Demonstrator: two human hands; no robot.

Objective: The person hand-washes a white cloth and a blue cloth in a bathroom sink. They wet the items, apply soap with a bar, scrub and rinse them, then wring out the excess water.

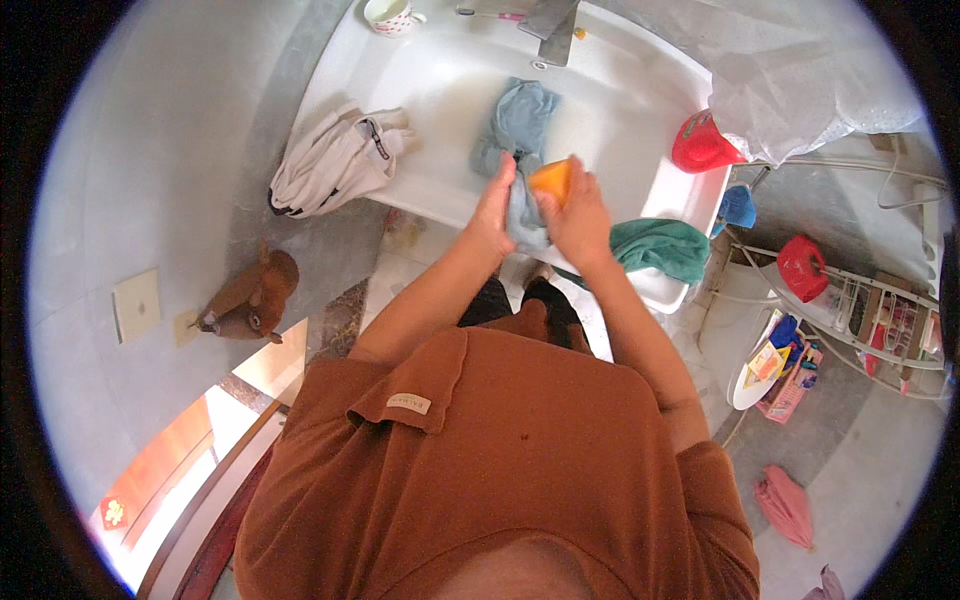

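Observation:
A wet light-blue cloth garment (523, 116) lies bunched in the white sink basin (442, 112), its near end drawn up toward the basin's front edge. My left hand (495, 206) holds that near end, palm turned inward and fingers pointing away from me. In my right hand (577, 217) is an orange block of soap (551, 180), gripped between thumb and fingers just right of the cloth. Some blur shows on the right hand. Whether the soap touches the cloth is hard to tell.
A cream garment (345, 157) drapes over the left rim, a green towel (660, 247) over the right front corner. Behind stand the metal faucet (556, 34), a toothbrush (491, 14) and a dotted cup (390, 16). A red plastic scoop (703, 144) sits at the right edge beneath plastic sheeting (810, 82).

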